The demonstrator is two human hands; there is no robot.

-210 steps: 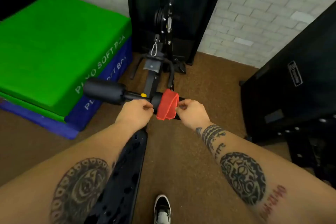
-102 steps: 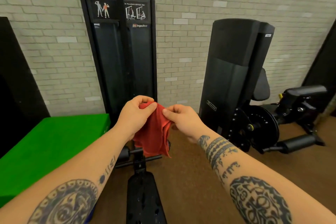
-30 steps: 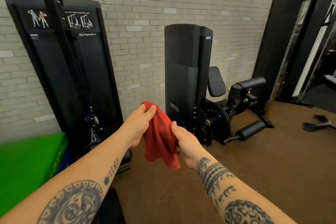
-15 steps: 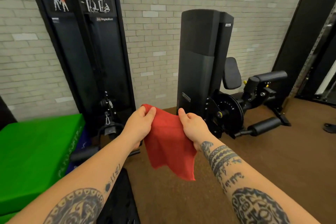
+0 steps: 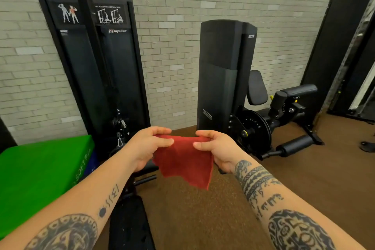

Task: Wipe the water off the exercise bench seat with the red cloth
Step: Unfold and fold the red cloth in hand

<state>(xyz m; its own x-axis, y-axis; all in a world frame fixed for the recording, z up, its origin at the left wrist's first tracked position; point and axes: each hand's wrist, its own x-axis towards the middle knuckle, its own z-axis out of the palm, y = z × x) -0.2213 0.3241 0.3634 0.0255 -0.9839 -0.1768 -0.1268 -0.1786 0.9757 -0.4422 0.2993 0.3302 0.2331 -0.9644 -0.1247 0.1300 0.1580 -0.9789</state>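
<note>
At the bottom edge, below and left of the red cloth [image 5: 183, 160], lies the black exercise bench seat [image 5: 129, 223], its dark pad running toward the person; any water on it is too faint to make out. Two tattooed forearms reach forward over it. The left hand [image 5: 147, 146] pinches the cloth's upper left corner between thumb and fingers, and the right hand [image 5: 216, 149] pinches the upper right corner in the same way, so both hands are closed on the cloth and held a little apart with its top edge stretched between them. The cloth hangs spread open in the air above the brown floor [image 5: 203, 215], its lower edge uneven and dropping to a point at the right; it touches neither the seat nor the floor. Left of the cloth sits a green soft box [image 5: 40, 168] with white lettering on its side. Behind the cloth and to its left stands a tall black weight-stack machine [image 5: 97, 67] with exercise diagrams on its upper panel. Behind and right of the cloth is a second black machine [image 5: 223, 75] with a round plate, padded rollers and a back pad. Farthest back, beyond both machines, is a pale brick wall [image 5: 172, 26].
</note>
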